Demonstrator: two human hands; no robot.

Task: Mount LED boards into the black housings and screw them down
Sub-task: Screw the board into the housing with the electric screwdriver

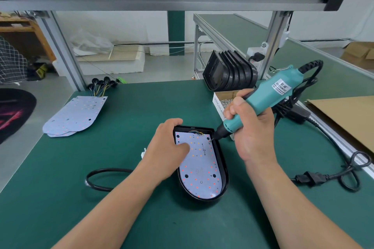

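Housing (224, 168): black, flat upper end, rounded lower end, lying open side up at frame centre on the green table (121, 168). Board (200, 172) seated inside: white, same outline, red and amber LED dots, a few dark holes, coloured wires at the upper end.

Counts:
- 1 housing being worked on, 1 board in it
- spare housings (230, 73) nested on edge, upper right; several, exact count unclear
- spare boards (74, 115) fanned in a pile, upper left, wires at their far end; at least 3 edges visible
- 1 teal screwdriver (269, 95), corded
- 1 screw box (224, 97), just below the spare housings, partly behind the right hand
- 1 black cable loop (95, 180), left of centre

Left hand (168, 147): palm down, fingers curled over the housing's upper left corner, thumb pressed flat on the board.

Right hand (251, 127): wrapped round the screwdriver's lower body, thumb on top. Tool tilts up to the right, with its bit down at the board's upper right corner, close to the housing wall.
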